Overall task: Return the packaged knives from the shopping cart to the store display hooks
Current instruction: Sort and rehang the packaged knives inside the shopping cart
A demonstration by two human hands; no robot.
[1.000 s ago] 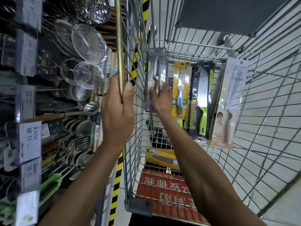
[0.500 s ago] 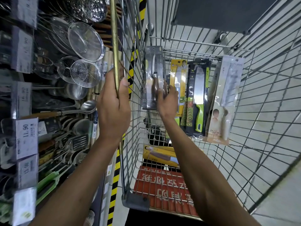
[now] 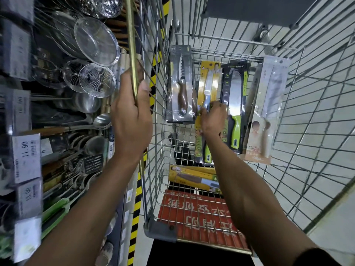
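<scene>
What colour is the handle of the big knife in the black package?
The handle is bright green; head view.

Four knife packs upright against far wall of shopping cart (image 3: 226,58), centre frame: grey pack (image 3: 181,87), serrated blade, brown handle; yellow pack (image 3: 208,81), pinched in my right grip (image 3: 211,120); black pack (image 3: 235,100), green handle; pale pack (image 3: 269,112) rightmost. Yellow box (image 3: 192,177) flat on cart floor. My left grip (image 3: 132,120) clasps cart's brass rail.
</scene>
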